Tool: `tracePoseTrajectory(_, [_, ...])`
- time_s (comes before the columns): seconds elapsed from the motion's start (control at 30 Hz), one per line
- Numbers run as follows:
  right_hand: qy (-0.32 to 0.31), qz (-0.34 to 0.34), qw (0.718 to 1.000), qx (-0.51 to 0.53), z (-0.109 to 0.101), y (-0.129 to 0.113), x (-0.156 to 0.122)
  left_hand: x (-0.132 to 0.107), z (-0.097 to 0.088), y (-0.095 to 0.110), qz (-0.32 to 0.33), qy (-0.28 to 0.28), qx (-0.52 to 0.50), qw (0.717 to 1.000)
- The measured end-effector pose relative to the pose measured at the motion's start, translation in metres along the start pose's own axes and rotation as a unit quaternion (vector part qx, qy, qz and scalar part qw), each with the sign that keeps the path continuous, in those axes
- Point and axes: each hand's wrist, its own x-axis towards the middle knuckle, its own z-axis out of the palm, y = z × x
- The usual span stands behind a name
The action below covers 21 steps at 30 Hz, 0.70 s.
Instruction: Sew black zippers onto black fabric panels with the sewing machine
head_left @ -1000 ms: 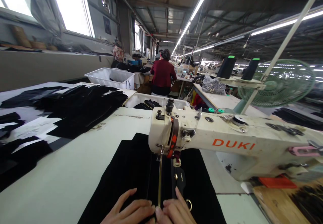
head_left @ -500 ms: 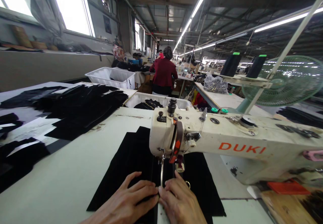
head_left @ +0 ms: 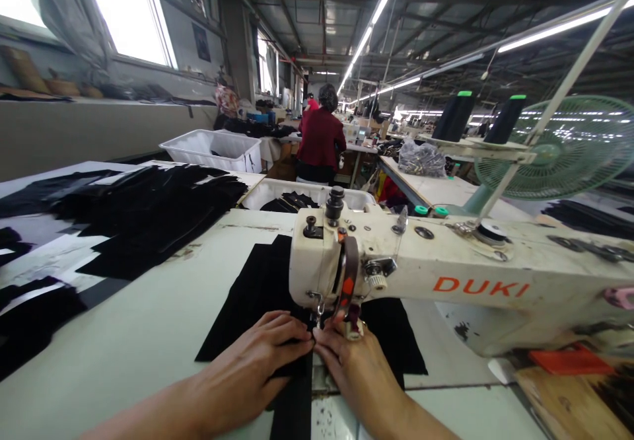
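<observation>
Left hand [head_left: 257, 361] and right hand [head_left: 359, 367] lie flat, fingers extended, pressing black fabric [head_left: 250, 294] on the table at the sewing machine [head_left: 446, 275] head. The needle is hidden. Two white bins stand beyond: near bin [head_left: 265, 195] holds black pieces; far bin [head_left: 208, 156] contents are unclear. Two thread cones [head_left: 454, 116] stand behind.

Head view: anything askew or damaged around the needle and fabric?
Nothing serious. The left hand and right hand press the black fabric flat at the sewing machine. A dark scuffed patch marks the table beside its base; black cut pieces lie heaped unevenly at left.
</observation>
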Motion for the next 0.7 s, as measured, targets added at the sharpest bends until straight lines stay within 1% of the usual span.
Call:
tracePoseTrajectory(0.1, [-0.016,0.061,0.998,0.021,-0.004,-0.002,0.002,-0.007,0.017,-0.010,-0.072,-0.030,-0.057,0.995])
tracePoseTrajectory(0.17, [-0.025,0.091,0.995,0.022,-0.005,-0.003,0.001,-0.012,0.026,-0.015,-0.105,-0.026,-0.093,0.990])
tracePoseTrajectory(0.3, [-0.025,0.104,0.994,0.019,-0.003,-0.005,-0.001,-0.017,0.030,-0.020,-0.109,0.005,-0.135,0.985])
tracePoseTrajectory(0.37, [-0.016,0.097,0.995,0.022,-0.002,-0.005,-0.001,-0.018,0.029,-0.020,-0.091,0.010,-0.134,0.987])
tracePoseTrajectory(0.5, [0.004,0.086,0.996,0.020,0.001,-0.005,0.000,-0.017,0.028,-0.019,-0.023,0.034,-0.088,0.995])
tracePoseTrajectory(0.53, [0.006,0.083,0.996,0.019,0.001,-0.005,0.000,-0.016,0.027,-0.018,-0.010,0.032,-0.068,0.997])
tracePoseTrajectory(0.6, [0.006,0.074,0.997,0.014,0.001,-0.004,-0.001,-0.013,0.024,-0.014,0.014,0.010,-0.020,1.000])
tracePoseTrajectory(0.7, [-0.005,0.066,0.998,0.005,0.000,-0.002,-0.004,-0.011,0.020,-0.008,0.045,-0.012,0.061,0.997])
